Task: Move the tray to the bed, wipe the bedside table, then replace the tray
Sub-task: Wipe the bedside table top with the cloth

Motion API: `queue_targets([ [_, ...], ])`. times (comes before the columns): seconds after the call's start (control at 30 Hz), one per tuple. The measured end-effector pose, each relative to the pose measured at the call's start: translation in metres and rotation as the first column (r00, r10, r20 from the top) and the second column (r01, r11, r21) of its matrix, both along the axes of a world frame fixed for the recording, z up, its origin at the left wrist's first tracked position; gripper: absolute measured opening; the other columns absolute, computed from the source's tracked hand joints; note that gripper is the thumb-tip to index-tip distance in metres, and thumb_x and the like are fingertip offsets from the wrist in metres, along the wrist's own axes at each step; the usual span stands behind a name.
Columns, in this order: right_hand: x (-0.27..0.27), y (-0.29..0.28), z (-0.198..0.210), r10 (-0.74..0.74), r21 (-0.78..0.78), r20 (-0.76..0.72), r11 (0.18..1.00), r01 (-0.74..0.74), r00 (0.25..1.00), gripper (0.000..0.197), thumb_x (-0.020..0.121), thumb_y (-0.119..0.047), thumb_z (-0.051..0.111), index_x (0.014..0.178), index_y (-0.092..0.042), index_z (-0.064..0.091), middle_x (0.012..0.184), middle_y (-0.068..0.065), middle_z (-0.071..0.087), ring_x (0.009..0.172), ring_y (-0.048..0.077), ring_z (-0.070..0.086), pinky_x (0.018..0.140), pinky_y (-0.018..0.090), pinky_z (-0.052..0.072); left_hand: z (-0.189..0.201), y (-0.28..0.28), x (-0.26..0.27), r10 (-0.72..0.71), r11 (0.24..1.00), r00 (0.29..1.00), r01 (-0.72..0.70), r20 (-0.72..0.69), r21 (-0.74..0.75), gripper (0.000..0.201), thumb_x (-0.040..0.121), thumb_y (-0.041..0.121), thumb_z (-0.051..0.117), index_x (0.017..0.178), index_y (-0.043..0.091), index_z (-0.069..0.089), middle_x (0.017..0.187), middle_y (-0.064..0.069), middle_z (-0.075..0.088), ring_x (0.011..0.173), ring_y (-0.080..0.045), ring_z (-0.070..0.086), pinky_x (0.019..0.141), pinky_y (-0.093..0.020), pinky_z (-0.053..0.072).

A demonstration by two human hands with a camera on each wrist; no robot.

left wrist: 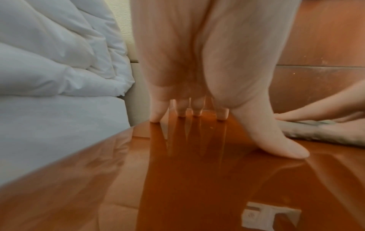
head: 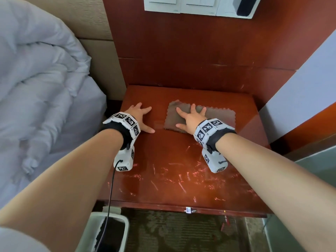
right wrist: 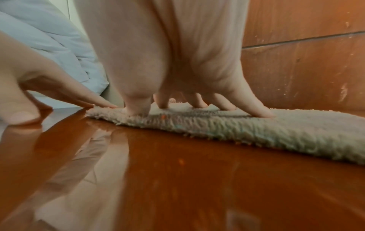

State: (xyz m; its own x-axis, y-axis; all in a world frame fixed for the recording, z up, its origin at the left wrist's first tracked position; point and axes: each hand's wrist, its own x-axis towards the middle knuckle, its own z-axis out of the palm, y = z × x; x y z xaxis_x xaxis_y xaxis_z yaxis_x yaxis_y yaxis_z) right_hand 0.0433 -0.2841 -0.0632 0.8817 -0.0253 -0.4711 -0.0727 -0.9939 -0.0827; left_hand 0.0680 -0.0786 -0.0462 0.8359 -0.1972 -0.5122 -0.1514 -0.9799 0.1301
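your right hand (head: 190, 119) is pressing flat, fingers (right wrist: 254, 107) spread and released, on the grey-brown cloth (head: 218, 115) lying at the middle of the reddish worktop (head: 181, 171). the cloth's long axis is running left to right, mostly stretching right of your palm. your left hand (head: 141, 118) is resting open on bare wood just left of it. the tray is not showing; the bed (head: 45, 88) is lying left.

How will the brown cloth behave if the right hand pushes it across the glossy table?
The cloth lies flat and fluffy under the spread right hand, so it is probably soft and floppy. On the glossy bedside table it should slide easily, though its free edge may bunch.
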Motion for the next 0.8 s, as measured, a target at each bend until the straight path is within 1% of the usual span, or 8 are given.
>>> queue_targets([
  [0.07, 0.015, 0.012, -0.002, 0.001, -0.018, 0.001, 1.0, -0.001, 1.0, 0.068, 0.093, -0.058, 0.039, 0.149, -0.046, 0.002, 0.16, 0.013, -0.01, 0.14, 0.054, -0.009, 0.11, 0.067, 0.017, 0.0, 0.003, -0.002, 0.004, 1.0, 1.0, -0.004, -0.002, -0.008, 0.104, 0.073, 0.055, 0.07, 0.152, 0.033, 0.006, 0.161, -0.006, -0.004, 0.148, -0.031, 0.0, 0.119, -0.049, 0.015],
  [0.13, 0.031, 0.022, -0.005, 0.009, -0.039, 0.002, 0.999, -0.009, 1.0, 0.069, 0.091, -0.06, 0.038, 0.148, -0.047, 0.002, 0.159, 0.016, -0.009, 0.142, 0.052, -0.006, 0.11, 0.068, 0.014, 0.0, 0.003, -0.002, 0.007, 1.0, 1.0, -0.007, -0.004, -0.019, 0.104, 0.073, 0.054, 0.071, 0.152, 0.032, 0.006, 0.161, -0.006, -0.005, 0.148, -0.031, -0.001, 0.119, -0.049, 0.015],
  [0.23, 0.054, 0.032, -0.005, 0.009, -0.076, 0.019, 0.997, -0.008, 1.0, 0.07, 0.09, -0.063, 0.037, 0.148, -0.046, 0.002, 0.159, 0.019, -0.005, 0.144, 0.049, 0.0, 0.11, 0.068, 0.011, -0.002, 0.002, 0.0, 0.016, 0.999, 1.0, -0.016, -0.018, -0.038, 0.106, 0.072, 0.054, 0.072, 0.152, 0.032, 0.005, 0.161, -0.005, -0.006, 0.148, -0.031, -0.003, 0.119, -0.051, 0.015],
  [0.3, 0.063, 0.038, 0.0, 0.027, -0.112, 0.02, 0.993, -0.025, 0.999, 0.07, 0.092, -0.061, 0.035, 0.15, -0.041, 0.002, 0.158, 0.022, -0.003, 0.143, 0.049, 0.001, 0.113, 0.065, 0.007, -0.004, 0.003, 0.001, 0.018, 0.999, 1.0, -0.019, -0.025, -0.044, 0.107, 0.071, 0.055, 0.072, 0.152, 0.033, 0.005, 0.161, -0.004, -0.006, 0.148, -0.031, -0.004, 0.118, -0.054, 0.016],
  [0.37, 0.071, 0.04, 0.005, 0.054, -0.141, 0.022, 0.989, -0.05, 0.998, 0.069, 0.094, -0.058, 0.034, 0.152, -0.037, 0.001, 0.158, 0.023, -0.003, 0.145, 0.045, 0.002, 0.115, 0.061, 0.003, -0.005, 0.004, 0.003, 0.017, 0.999, 1.0, -0.018, -0.025, -0.048, 0.108, 0.07, 0.056, 0.072, 0.152, 0.034, 0.005, 0.161, -0.004, -0.006, 0.148, -0.03, -0.004, 0.117, -0.056, 0.017],
  [0.43, 0.078, 0.041, 0.008, 0.064, -0.151, 0.02, 0.987, -0.061, 0.998, 0.068, 0.095, -0.057, 0.033, 0.152, -0.037, 0.001, 0.158, 0.023, -0.004, 0.146, 0.042, 0.002, 0.116, 0.06, 0.002, -0.005, 0.003, 0.003, 0.018, 0.999, 1.0, -0.019, -0.022, -0.047, 0.108, 0.07, 0.057, 0.072, 0.152, 0.034, 0.005, 0.161, -0.003, -0.006, 0.148, -0.029, -0.004, 0.116, -0.058, 0.017],
  [0.67, 0.084, 0.04, 0.009, 0.065, -0.161, 0.023, 0.985, -0.061, 0.998, 0.068, 0.094, -0.058, 0.033, 0.151, -0.038, 0.001, 0.158, 0.022, -0.003, 0.145, 0.043, 0.003, 0.116, 0.06, 0.003, -0.003, -0.002, 0.004, 0.045, 0.997, 0.999, -0.046, -0.02, -0.068, 0.107, 0.071, 0.055, 0.073, 0.152, 0.035, 0.005, 0.161, -0.001, -0.007, 0.148, -0.027, -0.006, 0.113, -0.063, 0.015],
  [0.8, 0.076, 0.04, 0.011, 0.08, -0.161, 0.053, 0.984, -0.07, 0.995, 0.067, 0.095, -0.057, 0.031, 0.152, -0.036, 0.003, 0.158, 0.022, -0.001, 0.146, 0.041, 0.004, 0.117, 0.056, 0.002, -0.003, -0.004, 0.006, 0.056, 0.996, 0.998, -0.057, -0.023, -0.072, 0.107, 0.071, 0.054, 0.073, 0.152, 0.035, 0.005, 0.161, -0.001, -0.008, 0.148, -0.027, -0.006, 0.112, -0.064, 0.013],
])
